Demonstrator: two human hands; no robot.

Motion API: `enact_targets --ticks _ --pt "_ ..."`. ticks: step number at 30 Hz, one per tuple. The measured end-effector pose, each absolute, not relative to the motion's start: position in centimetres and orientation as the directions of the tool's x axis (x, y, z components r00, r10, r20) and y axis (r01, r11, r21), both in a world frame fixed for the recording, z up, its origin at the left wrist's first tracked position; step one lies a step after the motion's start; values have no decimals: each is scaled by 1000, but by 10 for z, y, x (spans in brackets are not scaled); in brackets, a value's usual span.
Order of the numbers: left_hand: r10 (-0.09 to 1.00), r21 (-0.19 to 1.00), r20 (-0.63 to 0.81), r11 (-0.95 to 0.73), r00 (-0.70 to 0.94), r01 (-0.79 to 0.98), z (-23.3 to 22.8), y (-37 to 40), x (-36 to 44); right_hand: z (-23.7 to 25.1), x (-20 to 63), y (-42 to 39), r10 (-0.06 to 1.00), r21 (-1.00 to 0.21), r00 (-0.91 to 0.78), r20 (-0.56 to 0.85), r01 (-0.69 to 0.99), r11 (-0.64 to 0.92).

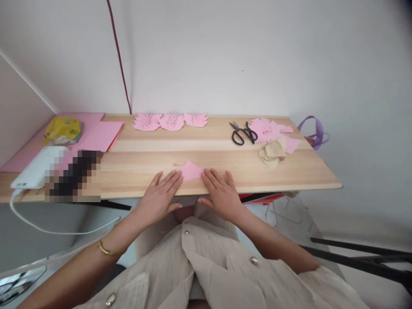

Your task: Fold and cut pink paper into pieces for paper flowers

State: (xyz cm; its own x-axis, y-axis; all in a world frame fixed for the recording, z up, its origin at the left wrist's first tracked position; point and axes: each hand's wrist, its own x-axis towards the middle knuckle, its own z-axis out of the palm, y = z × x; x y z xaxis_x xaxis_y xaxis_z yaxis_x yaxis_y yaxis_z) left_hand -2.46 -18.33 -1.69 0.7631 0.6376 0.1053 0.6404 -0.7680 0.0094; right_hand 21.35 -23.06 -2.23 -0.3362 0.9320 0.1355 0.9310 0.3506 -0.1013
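While both palms lie flat with fingers released and outstretched, the left hand and right hand press a folded pink paper at the table's near edge. Scissors and pink scraps sit toward the far right corner; three cut pink pieces line the far edge.

Along the far edge of the pale wooden tabletop we see three cut pink paper shapes, black-handled scissors and pink paper scraps (beige ones beside them).
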Motion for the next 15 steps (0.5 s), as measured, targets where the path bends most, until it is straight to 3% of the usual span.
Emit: enact_targets --ticks 10,15 --pt "625 66 85 -781 776 621 -15 -185 -39 -12 215 -247 948 -101 -284 143 949 299" --pt "617 81 78 -787 783 612 -13 -187 -41 -16 171 -240 901 -170 -403 159 888 427"
